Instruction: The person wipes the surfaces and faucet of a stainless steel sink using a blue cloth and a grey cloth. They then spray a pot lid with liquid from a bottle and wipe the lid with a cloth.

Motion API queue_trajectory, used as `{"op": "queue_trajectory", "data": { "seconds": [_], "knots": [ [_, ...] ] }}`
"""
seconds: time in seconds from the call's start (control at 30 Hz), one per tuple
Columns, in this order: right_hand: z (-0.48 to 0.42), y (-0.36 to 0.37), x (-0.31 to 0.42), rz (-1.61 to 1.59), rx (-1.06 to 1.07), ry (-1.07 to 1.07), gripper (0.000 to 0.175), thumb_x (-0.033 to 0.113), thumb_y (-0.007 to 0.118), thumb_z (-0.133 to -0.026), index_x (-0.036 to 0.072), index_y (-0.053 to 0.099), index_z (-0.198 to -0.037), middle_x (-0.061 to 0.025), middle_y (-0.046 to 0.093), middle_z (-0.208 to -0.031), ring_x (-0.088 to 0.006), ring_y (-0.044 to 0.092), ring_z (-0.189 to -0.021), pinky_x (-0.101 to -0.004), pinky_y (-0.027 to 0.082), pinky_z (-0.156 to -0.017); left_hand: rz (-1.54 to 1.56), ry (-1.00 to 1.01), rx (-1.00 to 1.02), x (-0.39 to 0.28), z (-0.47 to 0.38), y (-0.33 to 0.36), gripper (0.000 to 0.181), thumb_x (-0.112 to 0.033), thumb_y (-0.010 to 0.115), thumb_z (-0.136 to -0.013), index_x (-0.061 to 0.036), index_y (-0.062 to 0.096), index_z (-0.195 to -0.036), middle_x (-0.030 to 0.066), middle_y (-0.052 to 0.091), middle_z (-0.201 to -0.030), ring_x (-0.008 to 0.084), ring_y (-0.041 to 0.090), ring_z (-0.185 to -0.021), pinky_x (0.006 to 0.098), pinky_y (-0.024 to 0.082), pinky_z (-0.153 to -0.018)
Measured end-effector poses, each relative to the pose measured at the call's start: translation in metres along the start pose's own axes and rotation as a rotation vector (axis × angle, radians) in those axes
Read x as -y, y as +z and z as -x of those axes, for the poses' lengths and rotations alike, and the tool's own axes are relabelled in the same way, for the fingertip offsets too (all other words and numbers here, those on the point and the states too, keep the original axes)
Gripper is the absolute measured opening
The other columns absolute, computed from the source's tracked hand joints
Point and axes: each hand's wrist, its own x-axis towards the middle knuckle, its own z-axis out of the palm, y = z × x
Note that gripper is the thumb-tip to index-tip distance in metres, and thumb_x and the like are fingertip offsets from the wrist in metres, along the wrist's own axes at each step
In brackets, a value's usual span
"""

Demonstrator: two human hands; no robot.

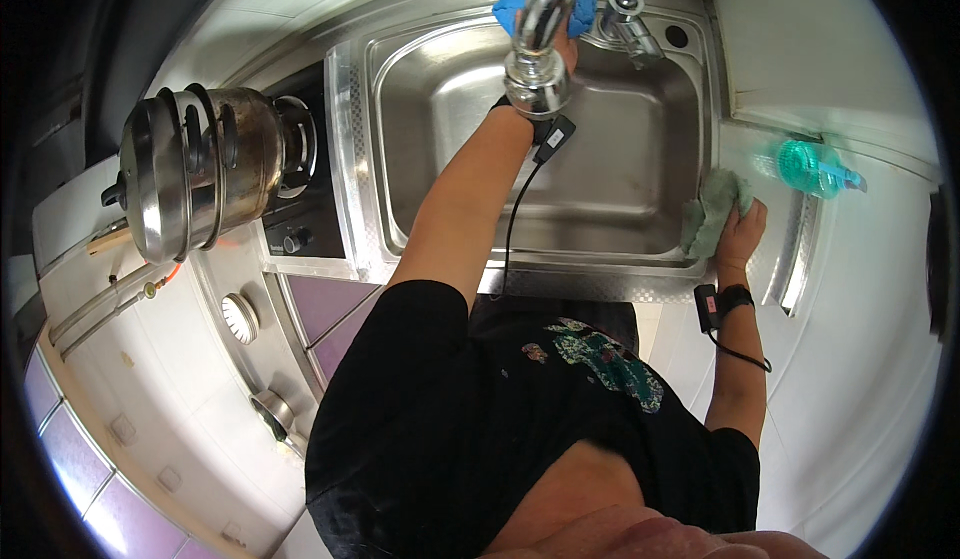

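Note:
Behind the chrome faucet [536, 71], my left hand [568, 52] reaches to the back rim of the stainless steel sink [622, 131]. It holds a blue cloth [517, 0], and the faucet hides part of both. My right hand [741, 232] is at the sink's right rim, its fingers on a crumpled grey-green cloth [709, 214]. That cloth drapes over the rim, partly onto the counter beside it. Each wrist wears a black band with a small cabled box.
A lidded steel steamer pot [217, 169] stands on the gas stove [300, 236] at left. Right of the sink is a teal bottle [806, 169]. A small metal pan [274, 412] and a round white-and-metal object [240, 319] lie at lower left. A valve [637, 37] sits behind the sink.

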Motion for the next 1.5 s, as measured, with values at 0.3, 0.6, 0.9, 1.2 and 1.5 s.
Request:
{"op": "queue_trajectory", "data": {
  "seconds": [0.3, 0.6, 0.9, 1.2, 1.5],
  "knots": [
    [-0.007, 0.004, 0.007, -0.091, 0.021, -0.01, 0.023, 0.005, 0.054, -0.077, -0.002, 0.051, -0.099, -0.0197, 0.051, -0.096, -0.0388, 0.049, -0.089, -0.0443, 0.039, -0.078, 0.402, -0.21, 0.095, -0.005, 0.017, -0.019, 0.033, -0.013, 0.051, -0.083, -0.003, 0.052, -0.115, 0.0114, 0.056, -0.113, 0.0286, 0.051, -0.106, 0.0388, 0.04, -0.09],
    [-0.007, -0.001, 0.0, -0.173, -0.004, -0.04, 0.018, 0.011, 0.053, -0.083, -0.004, 0.052, -0.094, -0.0204, 0.051, -0.092, -0.0388, 0.049, -0.085, -0.0427, 0.04, -0.074, 1.711, -1.351, 0.016, -0.078, 0.1, -0.087, 0.041, -0.026, 0.051, -0.09, -0.0026, 0.042, -0.122, 0.0114, 0.052, -0.118, 0.0248, 0.053, -0.106, 0.0386, 0.043, -0.092],
    [-0.006, -0.018, -0.003, -0.432, 0.152, 0.225, 0.022, 0.018, 0.051, -0.088, -0.004, 0.049, -0.089, -0.019, 0.05, -0.088, -0.0336, 0.05, -0.08, -0.0382, 0.04, -0.074, 1.688, -1.196, 0.254, -0.128, 0.125, -0.127, 0.034, -0.023, 0.055, -0.088, -0.0037, 0.049, -0.116, 0.0099, 0.057, -0.111, 0.0241, 0.056, -0.101, 0.0402, 0.047, -0.087],
    [-0.005, -0.011, -0.011, -0.486, 0.131, 0.21, 0.02, 0.017, 0.052, -0.087, -0.003, 0.05, -0.089, -0.017, 0.05, -0.087, -0.0321, 0.05, -0.079, -0.0364, 0.04, -0.074, 1.589, -0.962, -0.122, -0.237, -0.003, -0.057, 0.018, -0.014, 0.051, -0.088, -0.0056, 0.053, -0.104, 0.0045, 0.058, -0.087, 0.0159, 0.055, -0.08, 0.0301, 0.046, -0.07],
    [-0.01, -0.013, 0.018, -0.509, 0.076, 0.002, 0.019, 0.012, 0.051, -0.083, -0.004, 0.053, -0.094, -0.019, 0.051, -0.09, -0.0367, 0.05, -0.084, -0.0397, 0.04, -0.075, 0.424, -0.99, -0.569, -0.141, -0.125, 0.1, 0.046, -0.013, 0.041, -0.086, -0.0001, 0.031, -0.13, 0.0176, 0.039, -0.128, 0.0298, 0.038, -0.117, 0.0366, 0.027, -0.101]
  ]
}}
